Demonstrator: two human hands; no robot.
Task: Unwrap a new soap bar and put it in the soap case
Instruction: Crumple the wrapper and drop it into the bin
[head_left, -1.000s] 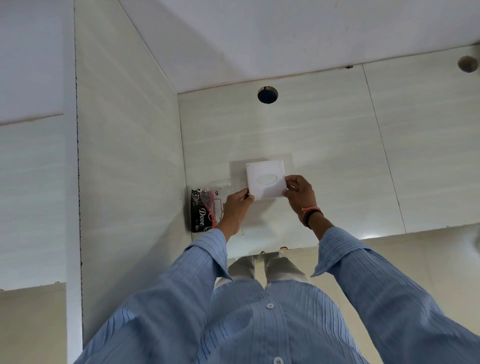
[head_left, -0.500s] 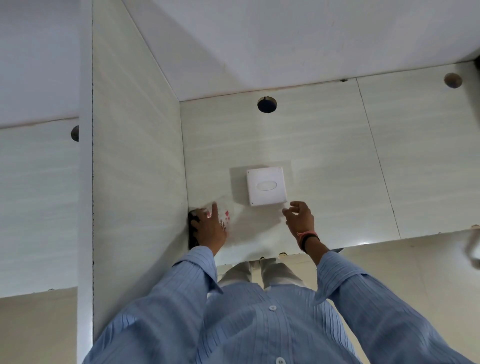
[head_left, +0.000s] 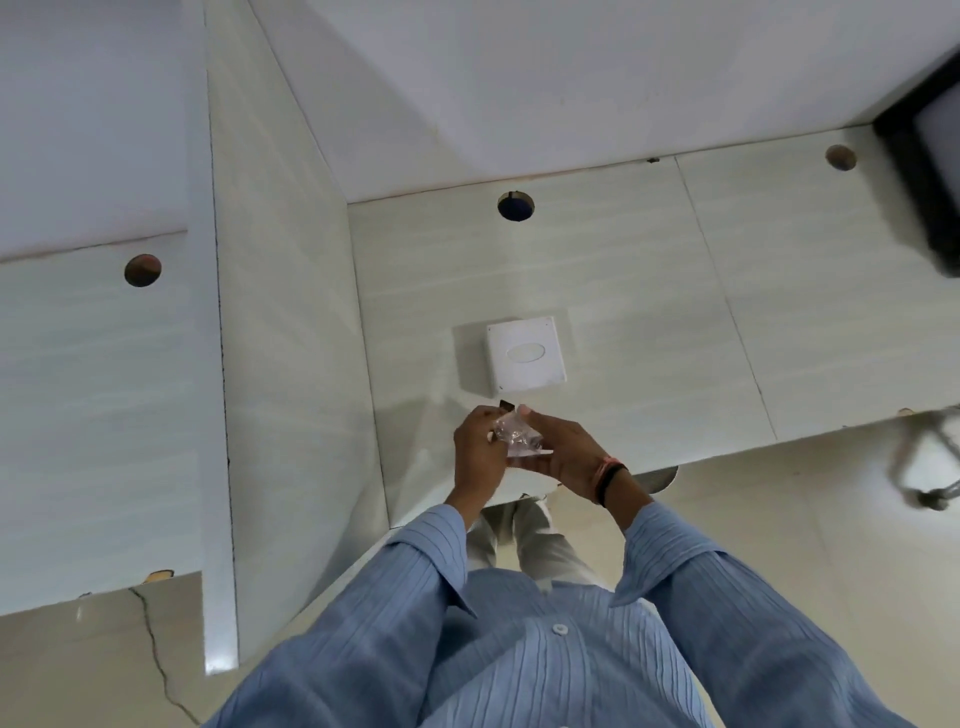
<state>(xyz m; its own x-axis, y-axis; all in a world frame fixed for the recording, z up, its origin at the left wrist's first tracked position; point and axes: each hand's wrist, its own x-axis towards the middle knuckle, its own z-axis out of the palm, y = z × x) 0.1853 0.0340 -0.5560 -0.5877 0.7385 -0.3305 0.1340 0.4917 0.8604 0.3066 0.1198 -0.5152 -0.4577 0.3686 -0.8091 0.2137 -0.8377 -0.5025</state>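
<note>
**Both hands hold crumpled wrapper, soap case lies beyond them**

Left hand and right hand are close together above the near edge of the counter, w/ a crumpled clear wrapper between them. Left hand is curled, fingers closed on the left side of the wrapper; knuckles face the camera. Right hand holds the wrapper from the right and from below, thumb up at the top of it, fingers bent under it. A small dark corner of the wrapper sticks out just above the left hand's fingers. Cannot tell if a soap bar is inside the wrapper; it looks thin and crushed, but it is too small to be sure.

Case is white, square, w/ an oval mark on the lid. It lies flat on the counter just beyond the hands, a bit to the right of the left hand, not touching either hand. Lid looks closed.

Right wrist has an orange and a black band. Both sleeves are blue w/ thin stripes. To the left of the left hand a tiled wall stands upright along the counter. Far beyond the hands there is a round hole in the counter surface.
</note>
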